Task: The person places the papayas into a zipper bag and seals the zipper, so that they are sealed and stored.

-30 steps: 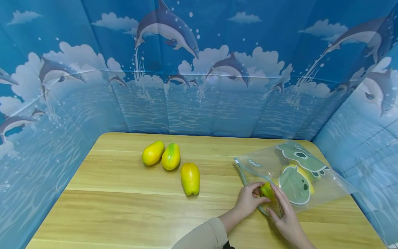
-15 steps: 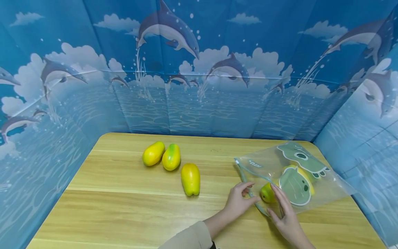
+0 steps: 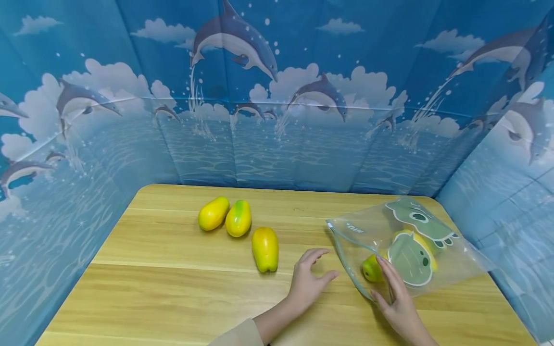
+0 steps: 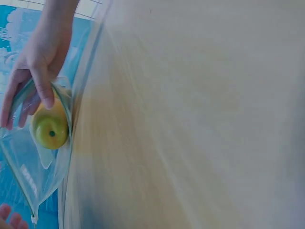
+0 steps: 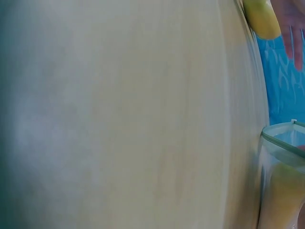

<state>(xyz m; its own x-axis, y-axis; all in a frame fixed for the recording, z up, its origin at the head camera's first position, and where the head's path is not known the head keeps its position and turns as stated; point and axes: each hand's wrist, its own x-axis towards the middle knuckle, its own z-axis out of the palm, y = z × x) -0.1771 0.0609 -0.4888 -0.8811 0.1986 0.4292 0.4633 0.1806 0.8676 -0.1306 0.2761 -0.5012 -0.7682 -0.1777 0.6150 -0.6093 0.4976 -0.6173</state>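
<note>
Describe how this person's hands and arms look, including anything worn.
The left hand and right hand are bare and ungloved. A plain beige sleeve covers part of the left forearm; no sleeve shows on the right.

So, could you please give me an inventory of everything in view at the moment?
Table: 1, light wood, under everything else.
Loose fruits: 3, yellow with green, left of centre; two close together, the third nearer the person.
Clear bag: 1, transparent with green cartoon print, on the right.
Bagged fruit: at least 1, green and yellow, near the bag's mouth; more yellow shows behind the print.
Backdrop: blue with dolphins and white clouds, behind the table and at both sides.
Left hand: 1, bare, between the loose fruits and the bag, holding nothing.
Right hand: 1, bare, at the bag's mouth.
Sleeve: 1, beige, on the left arm.
</note>
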